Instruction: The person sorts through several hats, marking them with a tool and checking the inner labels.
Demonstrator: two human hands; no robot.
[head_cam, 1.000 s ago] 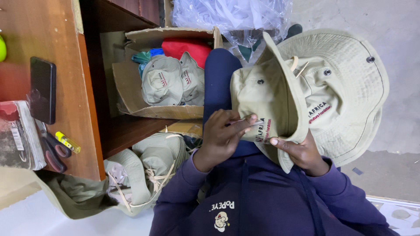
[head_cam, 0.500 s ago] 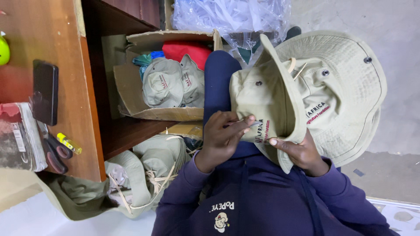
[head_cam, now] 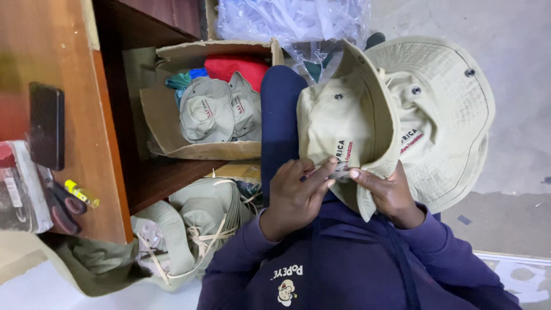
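A khaki wide-brimmed hat (head_cam: 330,123) with an embroidered patch lies on my lap over a second, similar hat (head_cam: 445,123). My left hand (head_cam: 295,198) pinches something small at the near edge of the front hat's crown, thumb and fingers closed on it. On the other side of the same spot, my right hand (head_cam: 387,192) grips the folded brim. The fingertips of both hands almost meet. My dark blue sleeves and hoodie fill the bottom of the view.
An open cardboard box (head_cam: 172,123) under the wooden desk (head_cam: 74,69) holds more khaki hats (head_cam: 215,112) and red cloth. A tied bundle of hats (head_cam: 198,229) lies on the floor. A phone (head_cam: 46,123), scissors and a yellow marker rest on the desk. Clear plastic bags (head_cam: 293,23) sit beyond.
The hats and both hands keep the same hold. My left fingers have shifted slightly along the hat's edge.
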